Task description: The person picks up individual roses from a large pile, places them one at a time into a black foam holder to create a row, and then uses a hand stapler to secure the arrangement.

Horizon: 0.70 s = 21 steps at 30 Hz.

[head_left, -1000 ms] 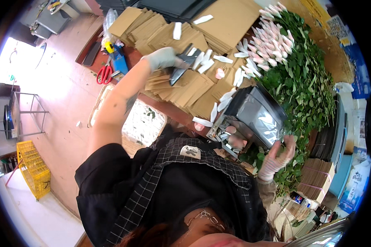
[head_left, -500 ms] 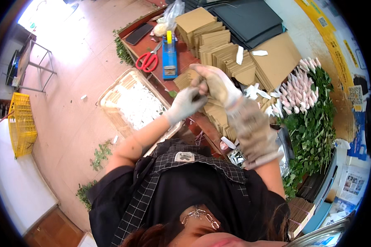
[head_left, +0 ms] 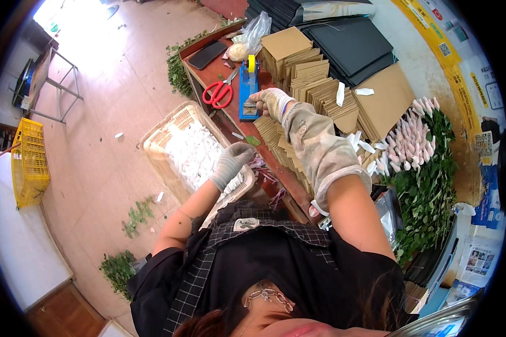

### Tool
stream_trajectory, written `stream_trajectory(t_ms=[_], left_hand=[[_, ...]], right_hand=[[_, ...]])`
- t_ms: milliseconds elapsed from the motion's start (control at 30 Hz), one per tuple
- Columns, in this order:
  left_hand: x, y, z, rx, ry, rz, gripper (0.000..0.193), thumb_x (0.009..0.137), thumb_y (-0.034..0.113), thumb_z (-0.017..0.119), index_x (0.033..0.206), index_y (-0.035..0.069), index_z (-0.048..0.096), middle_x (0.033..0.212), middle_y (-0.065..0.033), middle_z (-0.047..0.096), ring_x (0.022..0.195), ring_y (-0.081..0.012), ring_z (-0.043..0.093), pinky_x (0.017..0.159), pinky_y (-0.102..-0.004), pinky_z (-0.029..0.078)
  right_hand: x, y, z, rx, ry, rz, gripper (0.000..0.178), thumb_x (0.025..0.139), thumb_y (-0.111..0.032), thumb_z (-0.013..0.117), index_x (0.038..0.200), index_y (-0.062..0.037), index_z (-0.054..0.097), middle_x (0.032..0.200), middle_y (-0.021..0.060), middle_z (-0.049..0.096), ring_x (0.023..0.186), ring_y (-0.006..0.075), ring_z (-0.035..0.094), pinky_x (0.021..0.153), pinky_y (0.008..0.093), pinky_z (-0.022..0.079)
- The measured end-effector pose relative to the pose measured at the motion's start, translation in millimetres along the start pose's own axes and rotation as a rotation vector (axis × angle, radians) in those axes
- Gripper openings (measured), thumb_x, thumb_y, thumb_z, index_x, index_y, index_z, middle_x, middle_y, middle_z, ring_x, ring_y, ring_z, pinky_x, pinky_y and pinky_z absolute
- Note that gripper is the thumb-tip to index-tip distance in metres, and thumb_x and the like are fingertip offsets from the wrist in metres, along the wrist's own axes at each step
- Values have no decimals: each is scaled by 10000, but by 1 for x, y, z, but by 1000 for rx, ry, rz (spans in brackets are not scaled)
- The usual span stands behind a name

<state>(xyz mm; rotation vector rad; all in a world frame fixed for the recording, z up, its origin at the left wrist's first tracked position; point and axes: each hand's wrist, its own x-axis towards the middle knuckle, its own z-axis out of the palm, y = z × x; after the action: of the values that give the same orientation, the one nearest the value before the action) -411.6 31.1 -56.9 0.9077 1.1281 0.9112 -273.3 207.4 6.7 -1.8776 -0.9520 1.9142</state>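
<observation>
My right hand [head_left: 274,103], in a pale glove with a stained cloth sleeve up the forearm, has its fingers pinched together at the near end of a blue tape dispenser [head_left: 249,90] holding a yellow roll. Whatever lies between these fingertips is too small to make out. My left hand [head_left: 234,161], also gloved, is closed with curled fingers above the right rim of a cream plastic basket [head_left: 158,133]. White foam sleeves [head_left: 192,151] fill that basket. The left fingertips face away, so anything in them is hidden. Red-handled scissors [head_left: 219,92] lie left of the dispenser.
Stacks of folded cardboard [head_left: 315,84] run along the red table [head_left: 289,182], with black sheets [head_left: 348,48] behind. To the right lies a pile of pale pink rosebuds [head_left: 407,137] in white sleeves with leafy stems [head_left: 424,196]. A phone [head_left: 207,55] rests at the far left corner.
My hands, close together before, have come apart. The right moved forward to the tape dispenser, while the left drew back toward the basket's rim.
</observation>
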Motion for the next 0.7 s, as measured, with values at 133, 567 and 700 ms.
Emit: stream_trajectory(t_ms=[133,567,700], left_hand=[[12,-1,-14,-42,117,129,225,882,197,640,1043,40,656,847,11,619,759,-80,547,700,-239,470],[90,49,-30,-288,-26,-225,271,829,318,708,869,52,670,637,38,534,494,-64,445,484,-217,378],[98,38,-19,-137,114,-183,246,780,201,742,904,-2,678,675,-15,607,499,-89,493,475,-236,389]], right_hand=[[-40,19,28,77,173,-399,171,836,-193,680,898,-35,657,560,35,551,458,139,486,425,299,388],[-168,222,41,138,-456,-139,201,841,-158,661,991,-23,667,735,-46,572,593,29,474,529,170,381],[-178,203,43,19,-277,-78,214,831,-204,641,944,-30,695,734,29,627,621,113,547,581,251,440]])
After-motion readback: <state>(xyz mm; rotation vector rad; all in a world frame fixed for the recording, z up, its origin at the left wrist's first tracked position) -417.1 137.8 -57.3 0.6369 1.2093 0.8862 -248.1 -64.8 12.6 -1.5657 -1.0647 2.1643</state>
